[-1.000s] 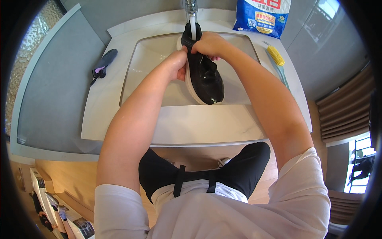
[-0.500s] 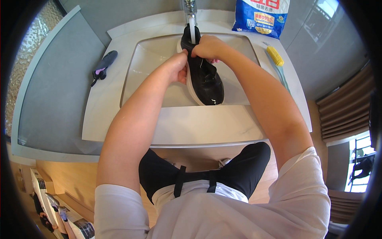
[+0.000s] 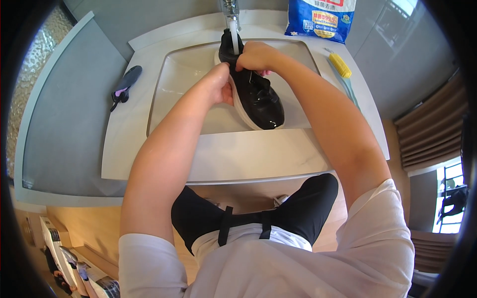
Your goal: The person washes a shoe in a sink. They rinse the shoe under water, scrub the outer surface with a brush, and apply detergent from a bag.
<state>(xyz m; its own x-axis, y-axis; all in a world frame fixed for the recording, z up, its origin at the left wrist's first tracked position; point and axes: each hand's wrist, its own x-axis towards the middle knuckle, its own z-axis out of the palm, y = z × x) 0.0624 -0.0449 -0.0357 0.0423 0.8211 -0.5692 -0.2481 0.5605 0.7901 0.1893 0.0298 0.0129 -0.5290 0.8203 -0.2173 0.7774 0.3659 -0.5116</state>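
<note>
A black shoe with a white sole is held over the white sink basin, its toe toward me and its heel under the tap. Water runs from the tap into the shoe's opening. My left hand grips the shoe's left side, thumb at the collar and fingers by the sole. My right hand is closed on the right side of the collar near the tongue, some of its fingertips hidden behind the upper. The shoe looks wet and shiny.
A scrubbing brush with yellow bristles lies on the right of the counter. Behind it stands a blue and white bag. A dark grey object with a purple part lies on the left, beside a glass panel.
The shoe has turned slightly, its toe swinging a little to the right. Both hands keep their hold, and water still runs into it.
</note>
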